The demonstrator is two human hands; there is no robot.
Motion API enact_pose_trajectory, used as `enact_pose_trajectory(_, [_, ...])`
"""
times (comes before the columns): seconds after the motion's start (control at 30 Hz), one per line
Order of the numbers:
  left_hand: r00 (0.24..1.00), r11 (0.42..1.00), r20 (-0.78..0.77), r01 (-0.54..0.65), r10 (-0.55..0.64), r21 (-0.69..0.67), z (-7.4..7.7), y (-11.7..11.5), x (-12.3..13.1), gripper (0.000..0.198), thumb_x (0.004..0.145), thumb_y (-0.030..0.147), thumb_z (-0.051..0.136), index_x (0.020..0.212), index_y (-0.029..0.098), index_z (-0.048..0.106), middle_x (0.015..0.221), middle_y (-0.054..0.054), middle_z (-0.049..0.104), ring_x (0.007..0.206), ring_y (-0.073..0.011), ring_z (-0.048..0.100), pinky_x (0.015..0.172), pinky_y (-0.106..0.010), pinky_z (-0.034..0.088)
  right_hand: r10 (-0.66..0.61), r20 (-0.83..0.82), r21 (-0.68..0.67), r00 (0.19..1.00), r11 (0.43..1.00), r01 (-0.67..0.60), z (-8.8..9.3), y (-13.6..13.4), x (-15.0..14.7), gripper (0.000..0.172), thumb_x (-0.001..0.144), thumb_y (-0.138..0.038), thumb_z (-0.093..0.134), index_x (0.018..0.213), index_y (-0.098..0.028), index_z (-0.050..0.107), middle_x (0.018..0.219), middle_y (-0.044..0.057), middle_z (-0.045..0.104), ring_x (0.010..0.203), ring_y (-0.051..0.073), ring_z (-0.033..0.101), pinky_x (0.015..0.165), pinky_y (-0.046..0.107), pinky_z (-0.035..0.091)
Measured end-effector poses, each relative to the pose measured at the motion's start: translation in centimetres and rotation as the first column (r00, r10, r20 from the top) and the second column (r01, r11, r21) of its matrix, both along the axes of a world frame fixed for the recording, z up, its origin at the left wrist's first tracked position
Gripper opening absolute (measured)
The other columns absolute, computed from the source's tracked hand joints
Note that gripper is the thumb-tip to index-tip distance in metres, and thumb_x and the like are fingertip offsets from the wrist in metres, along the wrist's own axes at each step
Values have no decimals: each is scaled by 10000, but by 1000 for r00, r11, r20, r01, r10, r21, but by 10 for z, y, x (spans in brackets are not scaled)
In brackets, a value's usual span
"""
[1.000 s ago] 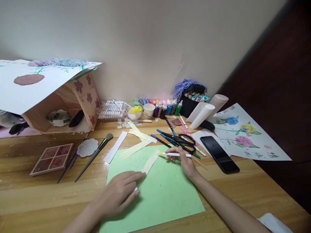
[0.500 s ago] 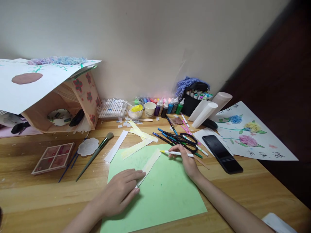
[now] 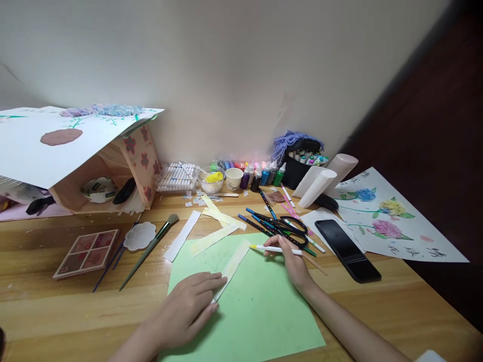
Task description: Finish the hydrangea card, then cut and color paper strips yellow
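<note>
My left hand lies with extended fingers over the lower end of a pale yellow paper strip, holding it flat on a light green sheet. Its thumb rests apart from the fingers by the strip's bottom corner. A white marker with a yellow tip is gripped in my right hand; the tip is at the strip's upper right corner. More yellow-tinted strips lie crossed beyond the sheet's top edge, beside a white strip.
Black-handled scissors lie among pens behind my right hand. A phone and a flower drawing are right. Brushes, a flower-shaped palette and a decorated box stand left. Paint bottles and a paper cup line the wall.
The whole view has shifted, so things sit slightly lower in the picture. Both hands, the strip and the marker keep nearly the same places relative to each other.
</note>
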State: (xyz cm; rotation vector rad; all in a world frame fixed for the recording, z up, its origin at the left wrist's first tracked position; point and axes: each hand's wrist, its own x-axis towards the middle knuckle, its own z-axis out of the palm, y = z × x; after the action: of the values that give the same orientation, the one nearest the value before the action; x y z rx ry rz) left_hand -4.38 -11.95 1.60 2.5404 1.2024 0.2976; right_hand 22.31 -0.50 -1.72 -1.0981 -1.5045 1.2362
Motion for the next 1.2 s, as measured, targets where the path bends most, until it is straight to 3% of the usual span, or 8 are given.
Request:
enact_pose_trajectory(0.23, [996, 999, 92, -23, 20, 37, 1, 0, 1, 376, 916, 232, 400, 1284, 204, 469, 1281, -64, 560, 1199, -199, 501, 986, -367, 456, -31, 41, 43, 999, 999, 29, 0, 1, -2, 412, 914, -501, 363, 781, -183, 588, 708, 31, 619, 680, 168, 582, 650, 288, 469])
enact_pose_trajectory(0.5, [992, 994, 95, -85, 78, 67, -4, 0, 2, 247, 914, 225, 401, 1072, 188, 587, 1303, -60, 542, 1216, -201, 485, 997, -379, 444, 9, 109, 80, 994, 997, -18, 5, -2, -1, 353, 911, -465, 397, 854, -187, 607, 781, 37, 638, 765, 186, 594, 712, 300, 462])
enact_pose_trajectory(0.63, [988, 990, 78, -134, 130, 52, -7, 1, 1, 224, 924, 229, 377, 939, 167, 592, 1369, -66, 472, 1253, -206, 442, 1010, -376, 427, 166, 182, 126, 969, 974, -191, 11, -9, -2, 242, 881, -401, 498, 965, -206, 612, 953, 54, 638, 913, 203, 586, 806, 305, 452])
enact_pose_trajectory(0.73, [991, 992, 93, -108, 101, 72, -8, 0, 1, 219, 923, 225, 378, 1017, 168, 568, 1402, -65, 429, 1240, -199, 453, 997, -368, 432, 318, 265, 129, 910, 924, -360, 17, -17, -6, 245, 905, -362, 463, 1040, -226, 616, 1056, 67, 614, 1028, 216, 550, 902, 329, 411])
enact_pose_trajectory(0.93, [991, 992, 125, -65, 51, 110, -8, -2, 2, 204, 908, 219, 395, 873, 167, 589, 1255, -75, 573, 1119, -201, 549, 938, -366, 462, 491, 368, 43, 790, 839, -542, 23, -28, -12, 262, 911, -329, 457, 1111, -244, 604, 1038, 65, 611, 996, 210, 555, 888, 334, 419])
enact_pose_trajectory(1.0, [991, 993, 125, -68, 56, 95, -8, -2, 2, 213, 908, 225, 392, 854, 169, 590, 1227, -76, 593, 1106, -202, 557, 932, -369, 463, 506, 386, 51, 772, 823, -565, 23, -28, -13, 246, 905, -313, 467, 1089, -240, 614, 1027, 66, 613, 993, 213, 551, 888, 338, 417])
enact_pose_trajectory(1.13, [989, 995, 130, -74, 65, 61, -7, -1, 1, 219, 912, 232, 388, 850, 175, 589, 1226, -65, 595, 1116, -198, 553, 939, -367, 457, 413, 385, 65, 826, 880, -470, 20, -25, -13, 246, 913, -308, 446, 1093, -237, 598, 1023, 70, 602, 964, 212, 551, 867, 343, 423])
enact_pose_trajectory(1.2, [988, 996, 139, -72, 64, 52, -7, -1, 1, 218, 912, 232, 389, 854, 175, 591, 1229, -63, 594, 1119, -196, 550, 939, -365, 455, 432, 389, 51, 814, 872, -487, 19, -24, -12, 245, 909, -310, 455, 1091, -242, 603, 1019, 67, 602, 960, 211, 553, 865, 341, 424])
